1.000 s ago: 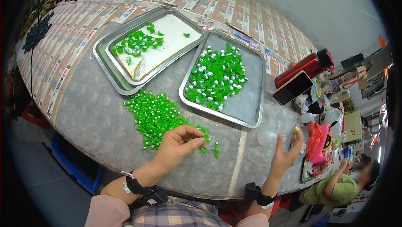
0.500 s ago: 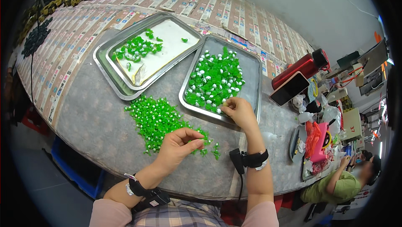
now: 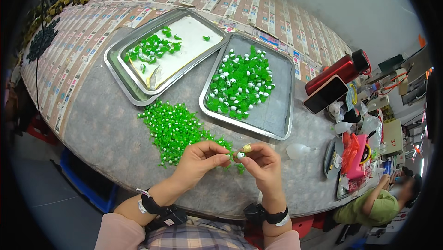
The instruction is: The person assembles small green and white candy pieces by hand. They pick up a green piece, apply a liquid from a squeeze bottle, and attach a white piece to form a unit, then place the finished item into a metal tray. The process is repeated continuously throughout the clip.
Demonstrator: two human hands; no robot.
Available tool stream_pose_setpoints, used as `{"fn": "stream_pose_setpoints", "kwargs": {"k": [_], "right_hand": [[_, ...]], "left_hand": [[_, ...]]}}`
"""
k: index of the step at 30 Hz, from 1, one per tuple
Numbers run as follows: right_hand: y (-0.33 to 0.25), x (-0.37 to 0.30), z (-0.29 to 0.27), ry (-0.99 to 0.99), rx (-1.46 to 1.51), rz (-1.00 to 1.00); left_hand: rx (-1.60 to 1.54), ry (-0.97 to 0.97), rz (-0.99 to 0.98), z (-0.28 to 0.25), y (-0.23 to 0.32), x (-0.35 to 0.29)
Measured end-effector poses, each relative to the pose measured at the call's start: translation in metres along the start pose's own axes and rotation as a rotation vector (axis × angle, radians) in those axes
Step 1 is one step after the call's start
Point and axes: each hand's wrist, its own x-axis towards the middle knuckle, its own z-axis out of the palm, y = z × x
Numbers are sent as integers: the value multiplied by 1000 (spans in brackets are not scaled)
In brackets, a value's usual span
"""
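A white, dark-spotted bead (image 3: pixel 241 155) sits in the right fingers (image 3: pixel 261 150), just beside a green piece (image 3: pixel 231 153) in the left fingers (image 3: pixel 215 161).

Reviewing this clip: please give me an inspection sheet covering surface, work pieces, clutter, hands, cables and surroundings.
Surface: table with grey covering.
Work pieces: heap of small green-and-white pieces lies loose; the right tray and white-lined tray hold larger ones.
Clutter: red flask, phone, translucent bottle, pink item at right.
Hands: left hand pinches what looks like a green piece; right hand pinches a white bead with dark spots.
Cables: apparent dark cord at far left.
Surroundings: co-worker in green at right; blue bin below table.
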Motion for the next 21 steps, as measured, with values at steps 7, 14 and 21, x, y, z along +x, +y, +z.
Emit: {"fn": "stream_pose_setpoints", "kwargs": {"k": [7,14,21], "right_hand": [[3,-2,6,25,5,0],[-1,-4,8,-10,-210,12],[-5,-4,1,-40,-41,159]], "left_hand": [[25,-6,11,-2,-2,1],[322,49,102,0,-2,-2],[853,-7,451,4,5,-3]]}}
